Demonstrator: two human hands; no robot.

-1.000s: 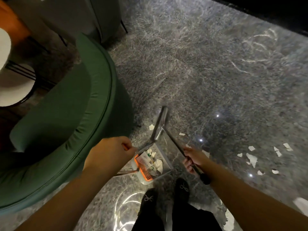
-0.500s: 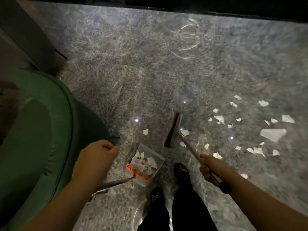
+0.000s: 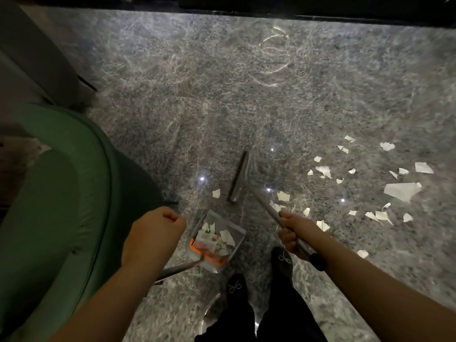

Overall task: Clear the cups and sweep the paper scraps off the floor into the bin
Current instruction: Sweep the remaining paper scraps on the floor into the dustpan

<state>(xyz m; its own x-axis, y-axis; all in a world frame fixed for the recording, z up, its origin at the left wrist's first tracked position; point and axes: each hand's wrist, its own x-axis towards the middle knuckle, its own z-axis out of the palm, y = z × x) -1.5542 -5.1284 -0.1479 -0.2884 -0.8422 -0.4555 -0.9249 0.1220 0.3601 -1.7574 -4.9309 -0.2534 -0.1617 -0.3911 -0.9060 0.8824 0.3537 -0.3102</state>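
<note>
Head view: you look down at a polished grey floor [image 3: 222, 95], your feet near the bottom edge.
Left hand: your left hand [image 3: 158, 233] is fisted, knuckles up; it appears to grip the dustpan handle [image 3: 177, 269], whose shaft emerges just below the wrist. The grip itself is hidden by the back of the hand.
Right hand: your right hand [image 3: 292, 233] is wrapped round the broom handle [image 3: 266, 206], fingers fully curled.
Dustpan: dustpan [image 3: 217, 239] sits between your hands, just in front of your feet, mouth facing far and slightly right; it already holds several scraps.
Broom head: broom head [image 3: 238, 180] lies beyond the pan, its long axis running near-to-far with a slight rightward lean.
Paper scraps: main scatter of paper scraps [image 3: 370, 183] lies to the right of the broom head and beyond your right hand; largest piece [image 3: 401, 191] well right. One stray scrap [image 3: 216, 193] sits left of the head, just beyond the pan mouth.
Key relation: scatter is on the right-hand side, nearer the broom hand than the pan hand; judged stroke direction is right to left, toward the pan mouth.
Risk: light scraps may skate on the glossy floor past the pan.
Surroundings: green armchair [image 3: 61, 193] close on the left.
Bin, cups: not in view.
</note>
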